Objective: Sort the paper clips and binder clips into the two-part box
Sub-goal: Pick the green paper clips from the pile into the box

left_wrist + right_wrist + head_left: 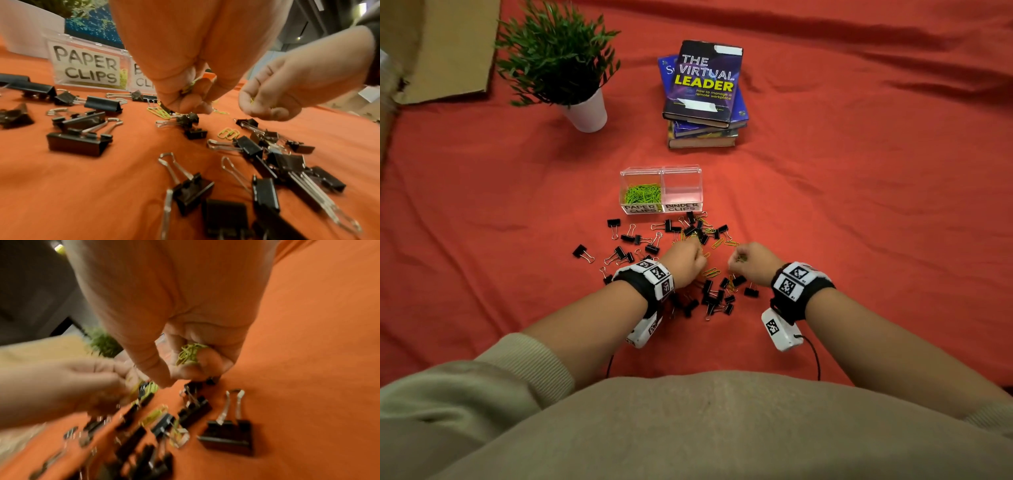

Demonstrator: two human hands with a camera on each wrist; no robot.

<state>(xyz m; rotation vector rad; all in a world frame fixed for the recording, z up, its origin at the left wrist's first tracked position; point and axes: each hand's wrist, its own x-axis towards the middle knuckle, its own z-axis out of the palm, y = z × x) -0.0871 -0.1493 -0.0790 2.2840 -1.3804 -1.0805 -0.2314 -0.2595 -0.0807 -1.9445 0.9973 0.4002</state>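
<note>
A clear two-part box stands on the red cloth, labelled PAPER CLIPS on the left and BINDER CLIPS on the right. Green paper clips fill the left part; the right part looks empty. Black binder clips and loose green paper clips lie scattered in front of the box. My left hand hovers over the pile with curled fingers holding paper clips. My right hand is beside it, curled round a bunch of paper clips.
A potted plant in a white pot stands at the back left. A stack of books sits behind the box. Cardboard lies at the far left. Red cloth stretches to the right.
</note>
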